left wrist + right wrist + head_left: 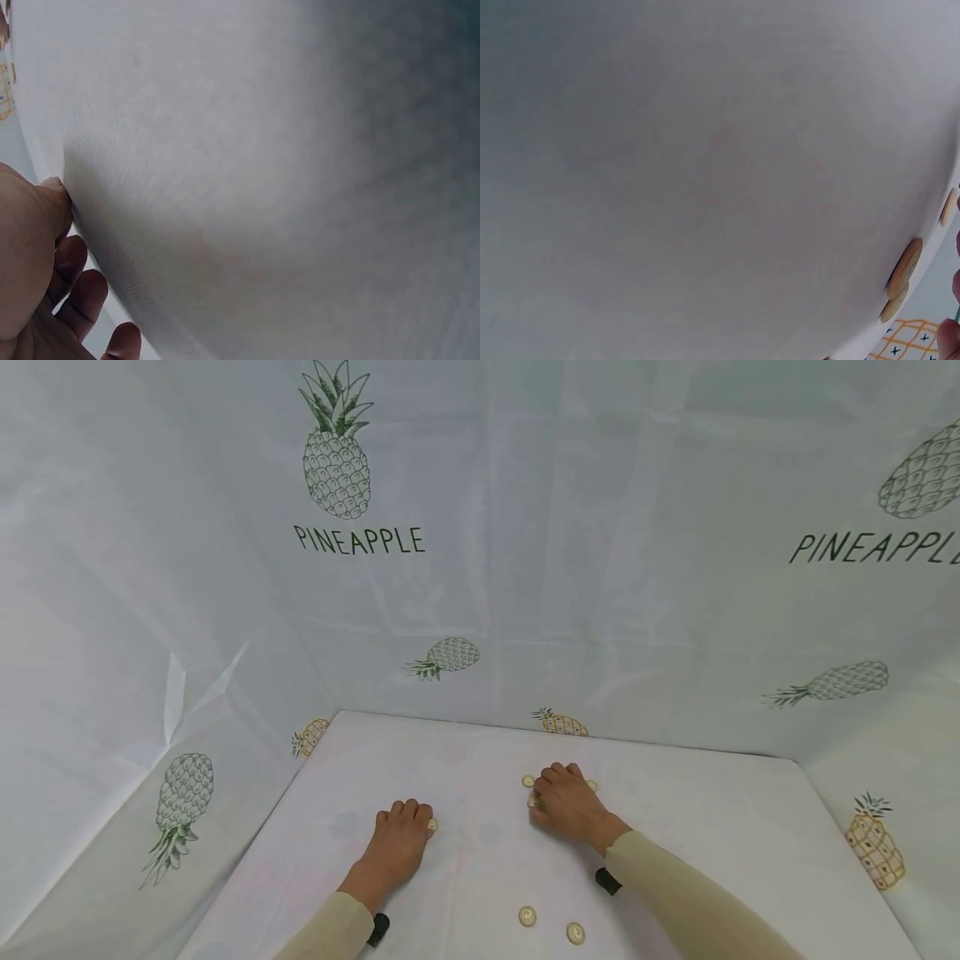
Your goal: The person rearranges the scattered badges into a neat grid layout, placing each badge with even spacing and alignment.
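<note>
On the white-covered bench (712, 810), the left hand (400, 843) and right hand (567, 803) half-curl beside a left disc (432, 824) and a right disc (533, 802), fingers bent probably to suit low edges; whether either pinches one cannot be told. Two nearer discs (527, 916) lie apart, presumably stable because flat.

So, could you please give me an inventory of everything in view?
Flat table with smooth white covering: one, white with faint spots, beneath the hands.
Small round button-like discs: six visible, cream, on the table; four farther back, two nearer the camera.
Pineapple-printed sheeting: count unclear, white with green and orange prints, around the table.
Small black objects: two, black, one at each cuff.
Long sleeves: two, beige, on the forearms.
Left hand: one, beside a disc.
Right hand: one, among three discs.
</note>
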The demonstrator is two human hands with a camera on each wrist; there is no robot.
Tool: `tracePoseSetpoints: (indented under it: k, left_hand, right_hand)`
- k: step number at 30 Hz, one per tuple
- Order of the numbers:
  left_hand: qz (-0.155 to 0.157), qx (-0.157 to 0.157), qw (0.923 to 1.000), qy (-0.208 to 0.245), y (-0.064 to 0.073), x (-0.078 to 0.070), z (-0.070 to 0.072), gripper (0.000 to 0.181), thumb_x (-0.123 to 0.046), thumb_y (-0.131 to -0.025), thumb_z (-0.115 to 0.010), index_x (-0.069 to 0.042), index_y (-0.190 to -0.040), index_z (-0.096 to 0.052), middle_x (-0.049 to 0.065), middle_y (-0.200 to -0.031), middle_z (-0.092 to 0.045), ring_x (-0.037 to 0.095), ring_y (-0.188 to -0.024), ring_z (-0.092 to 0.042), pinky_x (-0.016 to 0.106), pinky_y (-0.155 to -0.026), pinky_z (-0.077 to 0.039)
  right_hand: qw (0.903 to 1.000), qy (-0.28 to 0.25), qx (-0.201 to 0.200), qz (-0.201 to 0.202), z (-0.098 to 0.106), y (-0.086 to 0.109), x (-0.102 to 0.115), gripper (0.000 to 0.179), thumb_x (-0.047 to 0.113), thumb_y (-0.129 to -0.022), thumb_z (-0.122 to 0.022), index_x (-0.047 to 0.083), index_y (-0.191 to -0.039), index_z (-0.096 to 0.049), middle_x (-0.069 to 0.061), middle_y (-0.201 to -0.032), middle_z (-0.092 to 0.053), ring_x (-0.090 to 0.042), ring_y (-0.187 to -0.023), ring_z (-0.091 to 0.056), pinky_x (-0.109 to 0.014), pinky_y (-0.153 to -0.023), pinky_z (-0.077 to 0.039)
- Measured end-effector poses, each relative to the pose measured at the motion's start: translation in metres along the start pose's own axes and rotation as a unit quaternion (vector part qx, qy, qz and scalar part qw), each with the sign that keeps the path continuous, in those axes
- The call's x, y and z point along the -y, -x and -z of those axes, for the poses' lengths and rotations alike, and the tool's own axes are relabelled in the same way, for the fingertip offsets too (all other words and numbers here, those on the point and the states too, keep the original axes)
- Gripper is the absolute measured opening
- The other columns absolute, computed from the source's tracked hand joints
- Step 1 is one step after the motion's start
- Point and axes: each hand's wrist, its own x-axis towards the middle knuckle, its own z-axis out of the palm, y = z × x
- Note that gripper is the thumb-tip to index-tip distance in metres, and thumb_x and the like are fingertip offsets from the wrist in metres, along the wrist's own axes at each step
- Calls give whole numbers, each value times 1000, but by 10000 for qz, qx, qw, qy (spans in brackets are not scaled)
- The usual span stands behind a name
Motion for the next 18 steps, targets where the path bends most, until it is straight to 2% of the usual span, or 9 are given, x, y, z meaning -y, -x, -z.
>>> tracePoseSetpoints:
  k: [9, 18]
  left_hand:
    - [30, 62, 10000, -9, 1, -2, 6, 21, -24, -104, -69, -9, -111, -56, 4, -100, -54, 24, -92, -47, 49, -83, -45]
    - [79, 63, 9999, 39, 1, -3, 6, 21, -24, -103, -70, -10, -110, -56, 3, -97, -53, 24, -91, -46, 50, -84, -45]
  right_hand:
    - [9999, -64, 85, -103, 0, -2, 8, 21, 34, -93, -74, 16, -85, -66, 3, -87, -60, -19, -87, -52, -40, -83, -39]
    - [9997, -87, 162, -155, 1, -2, 9, 23, 36, -93, -74, 17, -85, -65, 2, -91, -62, -20, -88, -51, -41, -83, -40]
